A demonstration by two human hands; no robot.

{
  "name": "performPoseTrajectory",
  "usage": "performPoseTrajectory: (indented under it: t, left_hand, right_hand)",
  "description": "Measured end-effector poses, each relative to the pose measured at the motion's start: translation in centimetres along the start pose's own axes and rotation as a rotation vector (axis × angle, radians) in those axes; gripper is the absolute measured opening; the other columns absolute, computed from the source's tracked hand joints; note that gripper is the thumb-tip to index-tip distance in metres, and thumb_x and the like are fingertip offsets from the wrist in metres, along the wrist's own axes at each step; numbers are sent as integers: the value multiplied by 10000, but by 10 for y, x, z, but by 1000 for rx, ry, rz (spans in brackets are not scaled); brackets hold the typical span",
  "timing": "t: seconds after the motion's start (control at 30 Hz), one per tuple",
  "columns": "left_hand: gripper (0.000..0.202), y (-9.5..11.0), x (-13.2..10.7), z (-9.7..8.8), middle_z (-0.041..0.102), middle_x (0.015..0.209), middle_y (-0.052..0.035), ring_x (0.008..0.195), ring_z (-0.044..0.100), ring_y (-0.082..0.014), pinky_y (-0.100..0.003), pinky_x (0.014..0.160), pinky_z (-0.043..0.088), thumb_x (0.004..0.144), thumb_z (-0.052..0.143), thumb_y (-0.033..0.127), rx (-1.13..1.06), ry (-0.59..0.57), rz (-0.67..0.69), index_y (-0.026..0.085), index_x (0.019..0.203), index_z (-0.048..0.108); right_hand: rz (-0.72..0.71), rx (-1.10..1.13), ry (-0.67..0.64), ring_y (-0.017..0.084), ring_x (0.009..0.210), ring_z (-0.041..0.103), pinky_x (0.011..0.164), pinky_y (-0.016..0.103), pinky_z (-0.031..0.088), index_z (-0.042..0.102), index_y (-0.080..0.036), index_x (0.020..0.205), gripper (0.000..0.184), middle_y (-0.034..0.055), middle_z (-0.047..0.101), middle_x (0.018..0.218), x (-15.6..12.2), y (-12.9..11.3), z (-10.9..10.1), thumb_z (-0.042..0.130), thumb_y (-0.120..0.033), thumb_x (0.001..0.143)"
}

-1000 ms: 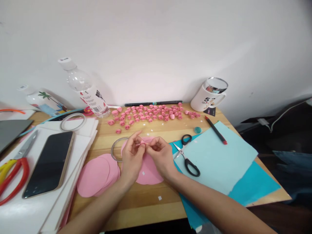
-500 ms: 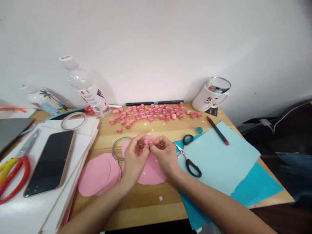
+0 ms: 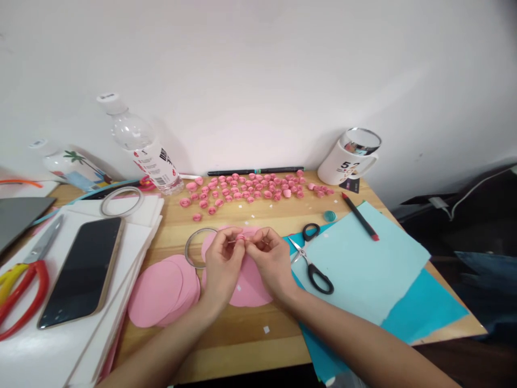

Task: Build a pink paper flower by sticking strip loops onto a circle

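Between my two hands is a small rolled pink paper rosette (image 3: 241,237), mostly covered by fingertips. My left hand (image 3: 223,258) pinches it from the left, closed. From the other side my right hand (image 3: 271,258) grips it too, thumb and fingers pressed together. Beneath both hands lie pink paper circles (image 3: 252,285), with a roll of tape (image 3: 188,250) at their left edge. A stack of more pink circles (image 3: 155,293) sits further left. Behind the hands, many finished pink rosettes (image 3: 250,188) spread in rows along the wall.
Black-handled scissors (image 3: 319,279) rest beside light blue paper (image 3: 363,264), with a marker (image 3: 361,216) on it. A white mug (image 3: 343,161) and a bottle (image 3: 141,145) stand at the back. At left, a phone (image 3: 83,272) and red-yellow scissors (image 3: 26,291) lie on white sheets.
My fingers have shifted very slightly around the pink rosette, and both hands sit a touch further left. Everything else lies as before.
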State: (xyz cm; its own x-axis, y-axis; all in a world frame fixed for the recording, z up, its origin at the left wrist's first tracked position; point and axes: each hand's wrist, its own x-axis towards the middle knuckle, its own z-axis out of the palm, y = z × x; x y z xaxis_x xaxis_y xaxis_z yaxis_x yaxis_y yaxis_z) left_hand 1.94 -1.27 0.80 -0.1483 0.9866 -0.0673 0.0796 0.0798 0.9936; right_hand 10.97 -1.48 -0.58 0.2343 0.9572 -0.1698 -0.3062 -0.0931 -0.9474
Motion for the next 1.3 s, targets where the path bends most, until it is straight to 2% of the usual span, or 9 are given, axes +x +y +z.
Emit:
performPoseTrajectory:
  t: [0.2,0.37,0.57,0.7,0.83,1.0,1.07,1.17,1.3]
  left_hand:
    - [255,1,3,-1,652,910,-46,840,624,-151,-256,732,519,713,611,224,54,-48,81,175,963,606]
    - [189,4,4,-4,694,831,-34,747,642,-142,-226,671,532,726,603,201,170,-45,145,172,897,678]
    - [191,3,5,-8,729,877,-33,780,666,-158,-227,691,540,738,615,184,245,-42,183,178,901,713]
    - [203,-1,11,-14,725,870,-36,751,660,-150,-228,674,527,775,583,194,351,-38,348,183,934,709]
    - [207,3,22,-25,715,858,-43,742,650,-153,-262,727,506,807,554,243,460,18,471,179,938,701]
    - [235,10,32,-34,704,888,-29,751,640,-147,-258,706,504,829,522,259,447,197,539,202,990,682]
    - [239,10,33,-35,699,912,-31,764,637,-147,-251,697,503,831,515,253,451,217,552,200,994,681]
    - [236,11,33,-35,700,889,-31,754,639,-148,-254,706,503,831,508,238,479,203,550,197,984,684]
    - [227,12,31,-35,702,914,-36,824,646,-165,-281,777,501,828,508,228,477,191,592,203,964,688]
  right_hand:
    - [44,18,25,110,623,560,620,246,446,519,-178,645,174,-35,580,635,6,-3,-7,689,-203,610]
    - [49,-21,-17,105,591,551,605,243,449,548,-176,658,150,-35,580,619,6,-6,-7,688,-196,605]
    - [22,-79,-48,108,586,567,598,244,457,553,-174,644,158,-31,586,619,7,-9,-8,699,-232,621]
    - [-119,-258,-161,134,645,612,622,263,488,603,-174,695,102,10,646,704,14,-11,-14,670,-249,680]
    - [-379,-469,-225,151,734,623,663,282,510,636,-195,817,79,37,669,809,19,-8,-19,569,-189,775]
    - [-721,-825,-614,192,990,538,819,349,483,627,-244,984,245,78,576,1091,14,1,-13,506,-117,812]
    - [-728,-960,-685,208,988,520,821,377,479,607,-251,1027,257,89,536,1125,10,5,-7,507,-138,819]
    - [-728,-1063,-686,237,999,510,859,425,452,608,-223,975,211,110,500,1139,6,11,-2,524,-140,801]
    - [-703,-974,-682,207,968,538,875,407,449,589,-194,920,167,128,408,1240,6,10,-4,535,-118,781]
